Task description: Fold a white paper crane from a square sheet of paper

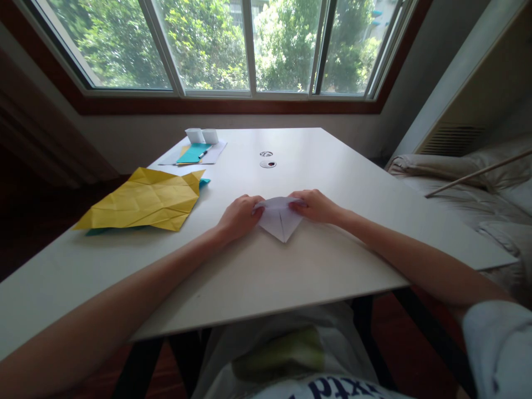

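Head view showing left hand (239,217) and right hand (315,206) curled, fingertips pinching the top corners of a white folded paper (279,220) lying between them on the white table (291,266). Looking partly folded already, point toward the body, more creasing seemingly remaining. Lying left of the left hand: creased yellow sheet (143,200). Sitting further off: teal paper (193,153), two white cups (202,136).

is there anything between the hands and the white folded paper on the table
Nothing visible. The left hand and right hand already rest their fingers on the top corners of the white folded paper. The crumpled yellow sheet lies apart, off to the left on the table.
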Action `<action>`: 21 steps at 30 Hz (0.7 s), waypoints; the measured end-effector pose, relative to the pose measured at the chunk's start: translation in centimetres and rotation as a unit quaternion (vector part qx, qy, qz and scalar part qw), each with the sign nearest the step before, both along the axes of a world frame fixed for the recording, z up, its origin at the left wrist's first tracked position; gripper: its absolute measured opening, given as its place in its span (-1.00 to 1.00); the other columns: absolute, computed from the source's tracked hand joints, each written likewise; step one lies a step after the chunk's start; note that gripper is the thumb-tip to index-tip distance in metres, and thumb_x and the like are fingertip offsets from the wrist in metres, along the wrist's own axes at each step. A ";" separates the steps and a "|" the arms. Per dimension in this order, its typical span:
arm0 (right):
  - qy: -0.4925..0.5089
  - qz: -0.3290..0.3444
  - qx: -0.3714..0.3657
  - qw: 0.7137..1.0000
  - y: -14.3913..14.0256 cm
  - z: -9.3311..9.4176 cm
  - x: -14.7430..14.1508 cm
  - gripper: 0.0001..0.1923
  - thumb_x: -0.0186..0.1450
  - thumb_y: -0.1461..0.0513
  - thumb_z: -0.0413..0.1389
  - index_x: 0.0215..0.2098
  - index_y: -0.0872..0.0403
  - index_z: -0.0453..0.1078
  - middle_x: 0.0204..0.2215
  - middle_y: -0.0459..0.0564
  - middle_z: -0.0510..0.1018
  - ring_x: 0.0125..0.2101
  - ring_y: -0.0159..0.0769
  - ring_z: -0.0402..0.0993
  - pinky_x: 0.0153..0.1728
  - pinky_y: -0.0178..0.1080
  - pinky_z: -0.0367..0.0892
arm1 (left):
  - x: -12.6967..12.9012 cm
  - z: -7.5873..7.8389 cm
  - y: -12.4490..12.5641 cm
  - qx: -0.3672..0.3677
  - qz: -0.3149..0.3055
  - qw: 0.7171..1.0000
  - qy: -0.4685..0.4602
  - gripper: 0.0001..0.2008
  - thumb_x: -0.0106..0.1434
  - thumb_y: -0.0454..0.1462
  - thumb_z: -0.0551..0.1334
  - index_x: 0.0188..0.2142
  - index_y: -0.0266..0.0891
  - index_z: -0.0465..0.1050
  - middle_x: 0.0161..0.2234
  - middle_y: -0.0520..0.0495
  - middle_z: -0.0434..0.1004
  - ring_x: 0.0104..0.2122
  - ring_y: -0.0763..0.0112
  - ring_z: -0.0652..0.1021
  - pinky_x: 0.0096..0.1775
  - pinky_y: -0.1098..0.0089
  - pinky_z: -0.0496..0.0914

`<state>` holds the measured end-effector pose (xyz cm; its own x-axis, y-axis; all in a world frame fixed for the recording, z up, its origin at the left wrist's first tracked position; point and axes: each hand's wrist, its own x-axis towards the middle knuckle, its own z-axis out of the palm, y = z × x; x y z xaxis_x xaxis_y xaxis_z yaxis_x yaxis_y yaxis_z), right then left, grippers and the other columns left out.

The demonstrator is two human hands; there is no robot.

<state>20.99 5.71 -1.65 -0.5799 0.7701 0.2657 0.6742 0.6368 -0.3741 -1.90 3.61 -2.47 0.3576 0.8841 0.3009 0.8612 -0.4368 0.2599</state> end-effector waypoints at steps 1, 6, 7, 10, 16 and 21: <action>0.006 -0.007 -0.006 1.000 0.1 0.0 0.0 -0.78 0.25 0.20 -0.01 -0.24 0.09 0.42 -0.42 -0.03 0.52 -0.43 -0.35 0.37 -0.43 -0.36 0.19 | 0.0 0.0 0.0 -0.001 0.004 1.000 0.000 -0.72 0.19 -0.25 0.02 -0.22 -0.23 0.47 -0.41 -0.08 0.47 -0.37 0.30 0.47 -0.30 0.37 0.32; 0.037 -0.013 -0.027 0.999 0.5 -0.2 0.0 -0.77 0.26 0.16 -0.05 -0.40 0.11 0.37 -0.53 -0.09 0.43 -0.51 -0.41 0.29 -0.49 -0.37 0.12 | -0.2 0.0 0.2 0.006 0.002 1.000 -0.008 -0.70 0.22 -0.18 0.02 -0.26 -0.24 0.48 -0.46 -0.07 0.44 -0.44 0.31 0.45 -0.36 0.38 0.29; 0.044 -0.013 -0.029 0.999 0.6 -0.3 0.1 -0.76 0.26 0.15 -0.05 -0.41 0.11 0.36 -0.53 -0.09 0.43 -0.51 -0.41 0.28 -0.49 -0.37 0.11 | -0.3 0.0 0.2 0.009 0.002 1.000 -0.012 -0.69 0.23 -0.17 0.01 -0.28 -0.25 0.48 -0.48 -0.08 0.44 -0.45 0.31 0.44 -0.38 0.38 0.28; 0.053 -0.012 -0.036 0.998 0.6 -0.3 0.1 -0.74 0.26 0.14 -0.07 -0.44 0.12 0.35 -0.52 -0.08 0.44 -0.50 -0.41 0.27 -0.48 -0.37 0.10 | -0.2 0.1 0.2 0.017 -0.001 1.000 -0.023 -0.64 0.26 -0.13 -0.02 -0.35 -0.26 0.48 -0.49 -0.10 0.46 -0.46 0.30 0.45 -0.40 0.38 0.26; 0.049 -0.028 -0.031 0.998 0.6 -0.3 -0.1 -0.65 0.30 0.07 -0.13 -0.49 0.11 0.29 -0.57 -0.09 0.39 -0.53 -0.41 0.25 -0.50 -0.36 0.08 | 0.0 0.2 0.0 0.017 0.002 0.999 -0.036 -0.62 0.26 -0.11 -0.02 -0.41 -0.26 0.48 -0.50 -0.10 0.48 -0.49 0.31 0.43 -0.42 0.39 0.21; 0.051 -0.021 -0.038 0.998 0.6 -0.3 0.0 -0.64 0.30 0.07 -0.14 -0.48 0.11 0.30 -0.55 -0.09 0.41 -0.52 -0.40 0.27 -0.49 -0.35 0.09 | -0.6 0.6 0.0 0.005 -0.020 0.998 -0.065 -0.57 0.27 -0.06 -0.03 -0.45 -0.27 0.46 -0.52 -0.05 0.47 -0.49 0.37 0.42 -0.42 0.41 0.21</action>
